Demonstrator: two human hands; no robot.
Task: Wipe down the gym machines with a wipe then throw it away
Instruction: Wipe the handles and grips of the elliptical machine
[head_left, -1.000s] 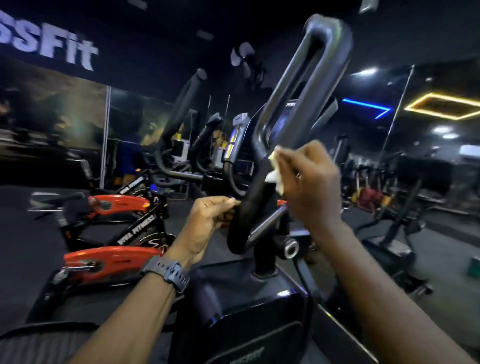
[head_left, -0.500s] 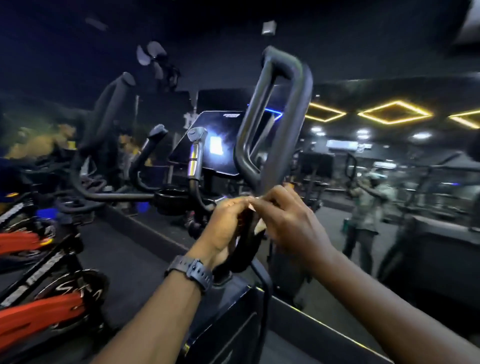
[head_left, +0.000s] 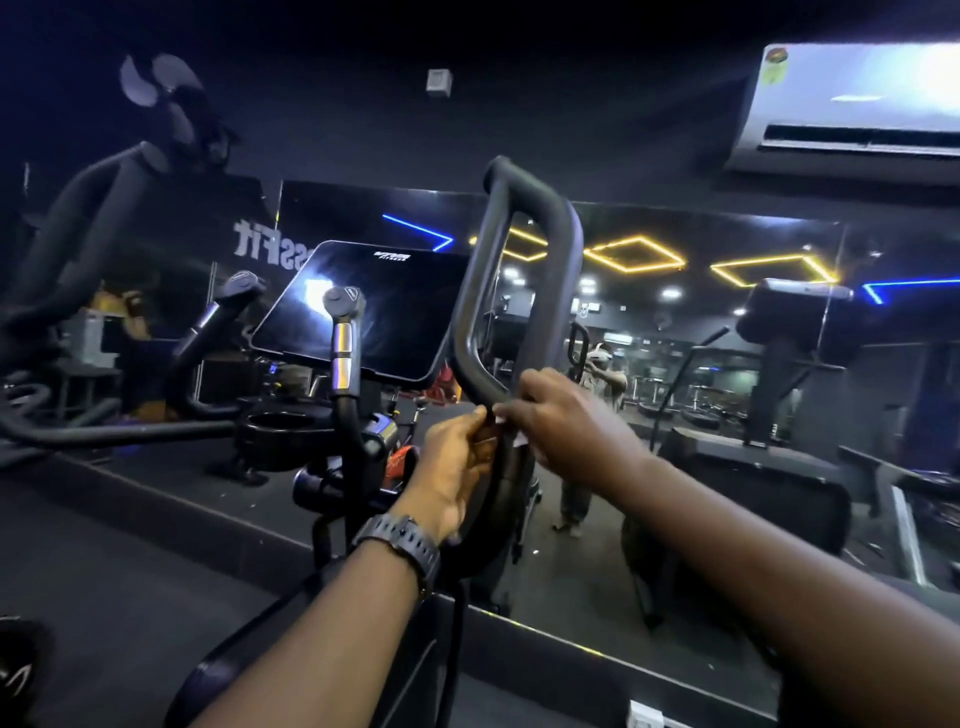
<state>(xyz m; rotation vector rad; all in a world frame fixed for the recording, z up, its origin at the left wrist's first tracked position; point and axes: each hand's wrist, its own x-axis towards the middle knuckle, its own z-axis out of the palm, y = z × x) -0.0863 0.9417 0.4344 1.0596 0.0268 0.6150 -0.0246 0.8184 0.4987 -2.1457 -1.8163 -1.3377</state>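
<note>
While the left hand (head_left: 457, 462) grips the black looped elliptical handlebar (head_left: 519, 291), steadying it:
right hand (head_left: 566, 421) pinches the small white wipe (head_left: 511, 432); best dragged firmly around the bar.

The tall looped black handlebar (head_left: 524, 291) had a matt, slightly grainy, rubber-like coating. The flat black console screen (head_left: 363, 306) was glossy glass or plastic, throwing back glare. The short upright grip (head_left: 343, 348) carried polished metal bands that shone. A small white wipe (head_left: 511, 426) looked like thin crumpled paper. The dark wristwatch (head_left: 402, 543) had a matt ribbed plastic strap. The wall mirror (head_left: 727, 364) was smooth and reflective.
</note>
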